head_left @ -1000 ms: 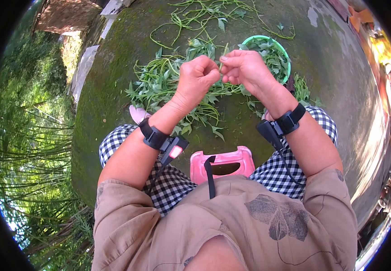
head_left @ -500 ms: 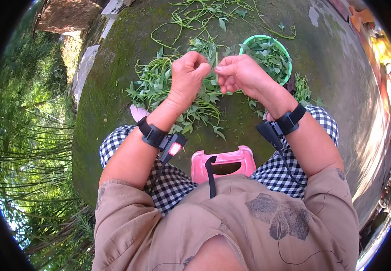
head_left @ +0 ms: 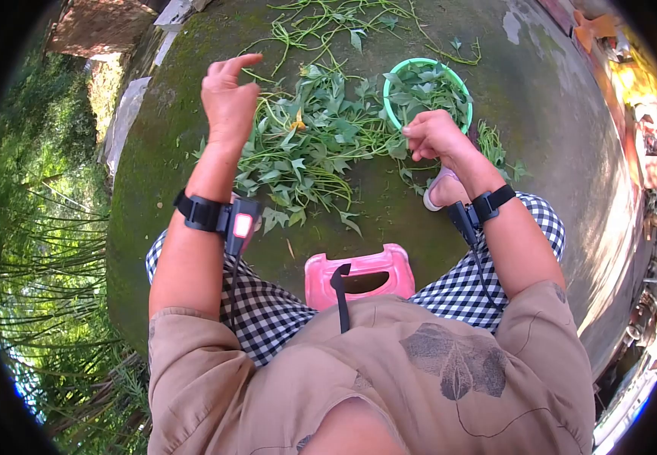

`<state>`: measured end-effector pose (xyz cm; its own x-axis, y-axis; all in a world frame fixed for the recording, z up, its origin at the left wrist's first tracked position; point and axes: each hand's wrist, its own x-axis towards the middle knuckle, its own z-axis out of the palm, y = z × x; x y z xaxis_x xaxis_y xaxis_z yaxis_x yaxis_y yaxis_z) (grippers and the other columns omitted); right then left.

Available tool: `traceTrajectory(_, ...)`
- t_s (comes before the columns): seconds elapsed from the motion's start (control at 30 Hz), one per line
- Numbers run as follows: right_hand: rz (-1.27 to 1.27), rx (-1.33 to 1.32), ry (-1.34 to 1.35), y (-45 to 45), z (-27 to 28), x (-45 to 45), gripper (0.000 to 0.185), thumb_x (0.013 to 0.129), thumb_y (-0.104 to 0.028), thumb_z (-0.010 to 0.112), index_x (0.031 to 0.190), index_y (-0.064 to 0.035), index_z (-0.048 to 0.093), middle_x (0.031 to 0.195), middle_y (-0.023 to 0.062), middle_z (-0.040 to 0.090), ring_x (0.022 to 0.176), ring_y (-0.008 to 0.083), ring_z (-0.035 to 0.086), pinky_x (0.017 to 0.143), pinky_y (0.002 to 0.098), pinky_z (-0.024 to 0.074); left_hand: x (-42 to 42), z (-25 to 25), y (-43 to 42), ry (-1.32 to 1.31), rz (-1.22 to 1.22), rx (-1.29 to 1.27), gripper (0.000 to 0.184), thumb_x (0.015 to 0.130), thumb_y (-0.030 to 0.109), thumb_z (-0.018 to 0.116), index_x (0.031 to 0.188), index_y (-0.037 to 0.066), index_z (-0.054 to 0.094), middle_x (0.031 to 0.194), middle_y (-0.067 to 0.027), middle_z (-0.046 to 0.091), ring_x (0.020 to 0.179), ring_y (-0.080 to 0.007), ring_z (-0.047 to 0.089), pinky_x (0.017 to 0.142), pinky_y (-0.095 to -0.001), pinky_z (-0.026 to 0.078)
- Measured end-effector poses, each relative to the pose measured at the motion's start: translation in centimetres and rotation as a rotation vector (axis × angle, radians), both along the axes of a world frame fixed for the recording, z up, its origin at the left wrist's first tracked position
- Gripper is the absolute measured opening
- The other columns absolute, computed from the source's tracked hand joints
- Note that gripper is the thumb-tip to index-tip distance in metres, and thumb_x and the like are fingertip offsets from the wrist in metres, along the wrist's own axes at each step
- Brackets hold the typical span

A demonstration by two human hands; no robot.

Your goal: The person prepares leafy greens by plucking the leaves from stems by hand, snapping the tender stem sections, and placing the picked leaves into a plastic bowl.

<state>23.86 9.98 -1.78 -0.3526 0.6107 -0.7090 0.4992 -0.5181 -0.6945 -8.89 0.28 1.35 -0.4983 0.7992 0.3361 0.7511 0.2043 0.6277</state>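
My left hand (head_left: 230, 95) is raised above the left side of a pile of leafy green stems (head_left: 321, 125), its index finger stretched out and thumb apart, with nothing seen in it. My right hand (head_left: 434, 136) is at the near edge of a round green-rimmed basket (head_left: 387, 98) full of green leaves (head_left: 427, 87). Its thumb and fingers are pinched on a short green stem (head_left: 406, 121). A yellow-orange leaf (head_left: 298, 121) shows on the pile.
Long bare stems (head_left: 328, 26) lie beyond the pile. A smaller green bunch (head_left: 493, 144) is right of the basket. A pink plastic stool (head_left: 321, 280) stands between my knees. My pink shoe (head_left: 438, 189) is below the basket.
My hands have moved apart: the left went up and to the left with its fingers opening, the right slightly right and down towards the basket. The view has shifted a little.
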Motion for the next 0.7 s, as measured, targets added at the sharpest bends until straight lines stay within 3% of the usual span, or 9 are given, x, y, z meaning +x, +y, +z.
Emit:
traceTrajectory(0.1,-0.201,0.095,-0.073,2.4,-1.4,2.6,0.014,0.083,-0.01,0.068,0.078,-0.0007,0.059,0.065,0.0089,0.061,0.042,0.0166,0.055,0.034,0.0254,0.0399,-3.8,-0.3,-0.2,0.02,-0.019,-0.044,0.029,0.073,0.015,0.061,0.099,0.014,0.074,0.108,-0.0119,0.065,0.095,-0.0294,0.061,0.088,-0.0379,0.048)
traceTrajectory(0.17,-0.337,0.194,-0.112,3.8,-0.6,3.2,0.014,0.083,-0.01,0.068,0.078,0.0001,0.06,0.065,0.0097,0.061,0.041,0.016,0.054,0.035,0.0256,0.0403,-3.9,-0.2,0.3,0.204,0.149,-0.011,0.027,0.076,0.026,0.064,0.096,0.012,0.075,0.103,-0.0133,0.066,0.094,-0.0305,0.061,0.09,-0.039,0.047)
traceTrajectory(0.2,-0.421,0.192,-0.122,4.6,-0.6,3.4,0.017,0.086,-0.012,0.066,0.089,0.0032,0.06,0.068,0.0115,0.061,0.043,0.0179,0.057,0.033,0.0235,0.038,-3.8,-0.3,0.5,0.295,0.233,0.005,0.029,0.077,0.032,0.065,0.095,0.011,0.075,0.101,-0.014,0.067,0.094,-0.0311,0.061,0.09,-0.0396,0.047)
traceTrajectory(0.3,-0.547,0.209,-0.111,5.7,-0.6,4.0,0.02,0.087,-0.011,0.064,0.096,0.0059,0.059,0.071,0.0131,0.062,0.045,0.019,0.057,0.033,0.0238,0.0375,-5.1,-1.9,0.2,0.368,0.268,-0.083,0.04,0.077,0.045,0.067,0.091,0.009,0.076,0.095,-0.0173,0.068,0.091,-0.0331,0.062,0.089,-0.0432,0.047)
traceTrajectory(0.33,-0.538,0.226,-0.119,5.6,-0.7,4.0,0.023,0.088,-0.011,0.062,0.102,0.0066,0.059,0.074,0.0139,0.062,0.046,0.0193,0.058,0.034,0.0249,0.0383,-4.2,0.7,-0.2,0.056,0.167,-0.235,0.039,0.079,0.043,0.064,0.092,0.007,0.075,0.091,-0.0174,0.069,0.086,-0.0327,0.064,0.084,-0.0441,0.049)
traceTrajectory(0.43,-0.475,0.252,-0.134,4.7,-2.6,3.5,0.02,0.085,-0.007,0.064,0.099,0.006,0.061,0.071,0.014,0.062,0.046,0.0185,0.055,0.039,0.0281,0.0449,-5.1,1.7,-0.5,-0.171,0.095,-0.46,0.033,0.079,0.034,0.065,0.089,0.004,0.074,0.091,-0.0161,0.07,0.08,-0.0296,0.065,0.078,-0.0414,0.051)
traceTrajectory(0.63,-0.244,0.264,-0.333,4.4,-14.1,3.5,0.028,0.081,-0.004,0.063,0.109,-0.0016,0.065,0.073,0.0091,0.066,0.054,0.0165,0.06,0.046,0.0319,0.0492,-3.0,0.9,-0.8,-0.377,0.067,-0.199,0.028,0.076,0.014,0.068,0.1,0.0,0.071,0.084,-0.01,0.07,0.072,-0.018,0.064,0.07,-0.0307,0.05)
traceTrajectory(0.67,-0.107,0.291,-0.439,4.8,-15.2,3.8,0.039,0.08,-0.007,0.067,0.119,-0.0064,0.063,0.089,0.0135,0.07,0.071,0.0219,0.067,0.064,0.0363,0.0535,-2.8,1.1,-1.0,-0.437,0.029,-0.249,0.032,0.076,0.012,0.068,0.106,0.0,0.068,0.083,-0.0079,0.069,0.073,-0.0145,0.063,0.069,-0.0285,0.05)
traceTrajectory(0.7,-0.077,0.327,-0.451,5.2,-17.2,4.2,0.043,0.079,-0.008,0.069,0.122,-0.0073,0.062,0.095,0.0148,0.069,0.08,0.0241,0.067,0.071,0.037,0.0523,-2.5,1.5,-1.2,-0.473,0.003,-0.278,0.032,0.077,0.012,0.068,0.105,-0.001,0.068,0.083,-0.0076,0.069,0.073,-0.0137,0.063,0.069,-0.0279,0.05)
